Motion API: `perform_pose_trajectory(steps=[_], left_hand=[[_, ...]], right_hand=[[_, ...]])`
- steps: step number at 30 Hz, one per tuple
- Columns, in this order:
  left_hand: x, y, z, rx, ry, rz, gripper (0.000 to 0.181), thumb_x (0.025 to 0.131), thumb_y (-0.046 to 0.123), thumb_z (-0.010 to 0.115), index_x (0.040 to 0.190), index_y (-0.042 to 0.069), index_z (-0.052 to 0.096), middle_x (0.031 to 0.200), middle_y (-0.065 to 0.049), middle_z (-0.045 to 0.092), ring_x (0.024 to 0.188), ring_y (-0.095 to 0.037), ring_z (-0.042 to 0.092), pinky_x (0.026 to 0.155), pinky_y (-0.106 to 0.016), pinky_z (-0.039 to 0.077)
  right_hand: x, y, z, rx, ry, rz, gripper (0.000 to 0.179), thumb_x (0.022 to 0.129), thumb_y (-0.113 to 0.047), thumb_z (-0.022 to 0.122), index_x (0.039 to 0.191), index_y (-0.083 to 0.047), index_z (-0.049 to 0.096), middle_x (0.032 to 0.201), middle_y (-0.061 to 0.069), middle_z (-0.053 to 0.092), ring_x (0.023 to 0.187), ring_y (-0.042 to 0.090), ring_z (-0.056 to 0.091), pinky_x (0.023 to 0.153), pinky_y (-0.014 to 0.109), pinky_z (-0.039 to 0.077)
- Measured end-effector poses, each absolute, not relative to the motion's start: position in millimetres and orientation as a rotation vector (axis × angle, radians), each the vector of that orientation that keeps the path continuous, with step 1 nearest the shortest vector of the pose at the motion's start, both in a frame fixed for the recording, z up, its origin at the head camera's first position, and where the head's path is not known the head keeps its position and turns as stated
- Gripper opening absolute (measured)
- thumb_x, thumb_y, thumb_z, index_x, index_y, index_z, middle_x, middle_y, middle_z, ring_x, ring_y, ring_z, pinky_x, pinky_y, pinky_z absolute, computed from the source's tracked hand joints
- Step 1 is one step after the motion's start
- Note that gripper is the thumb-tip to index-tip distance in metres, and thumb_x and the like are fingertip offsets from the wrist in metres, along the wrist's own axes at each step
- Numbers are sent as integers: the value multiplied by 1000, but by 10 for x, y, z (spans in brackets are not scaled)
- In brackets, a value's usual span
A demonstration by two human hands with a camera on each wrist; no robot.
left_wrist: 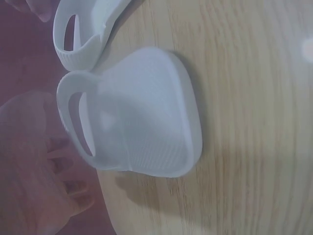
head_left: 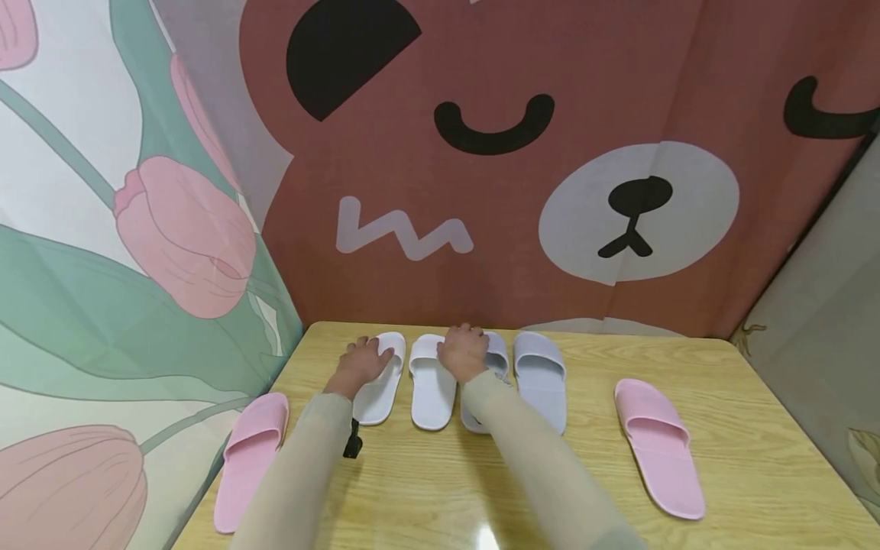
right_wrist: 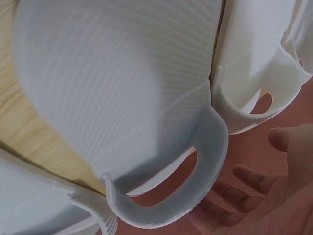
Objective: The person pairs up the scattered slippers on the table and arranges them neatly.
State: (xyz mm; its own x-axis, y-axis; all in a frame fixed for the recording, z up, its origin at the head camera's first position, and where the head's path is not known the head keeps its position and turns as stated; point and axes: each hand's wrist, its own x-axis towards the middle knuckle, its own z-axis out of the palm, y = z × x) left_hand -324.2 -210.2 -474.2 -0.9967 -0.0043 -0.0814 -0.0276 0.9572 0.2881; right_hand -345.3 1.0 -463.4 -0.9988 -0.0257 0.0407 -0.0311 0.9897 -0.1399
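A pair of white slippers and a pair of pale grey slippers stand side by side along the table's far edge. My left hand (head_left: 359, 365) is over the toe end of the left white slipper (head_left: 374, 403), its fingers loosely spread past the strap in the left wrist view. The other white slipper (head_left: 431, 401) is just to its right. My right hand (head_left: 464, 351) reaches between that slipper and the left grey slipper (head_left: 498, 350). In the right wrist view its fingers (right_wrist: 242, 198) extend beyond the grey strap, gripping nothing. The right grey slipper (head_left: 541, 378) lies farther right.
One pink slipper (head_left: 252, 458) lies at the table's left edge, another pink slipper (head_left: 660, 451) on the right side. A bear-print curtain (head_left: 502, 290) hangs behind the wooden table (head_left: 412, 489), and a tulip-print curtain (head_left: 199, 359) borders its left.
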Motion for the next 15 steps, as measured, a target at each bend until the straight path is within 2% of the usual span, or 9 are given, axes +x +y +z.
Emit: perform_pose_trajectory(steps=[15], left_hand=[[-3100, -2129, -4616, -3, 3048, 429, 67, 105, 47, 38, 149, -3, 44, 155, -29, 36, 140, -52, 35, 107, -66, 36]], right_hand=[[-3374, 141, -4549, 76, -3080, 239, 54, 100, -48, 56, 128, -3, 63, 121, 18, 60, 117, 41, 55, 98, 53, 45]])
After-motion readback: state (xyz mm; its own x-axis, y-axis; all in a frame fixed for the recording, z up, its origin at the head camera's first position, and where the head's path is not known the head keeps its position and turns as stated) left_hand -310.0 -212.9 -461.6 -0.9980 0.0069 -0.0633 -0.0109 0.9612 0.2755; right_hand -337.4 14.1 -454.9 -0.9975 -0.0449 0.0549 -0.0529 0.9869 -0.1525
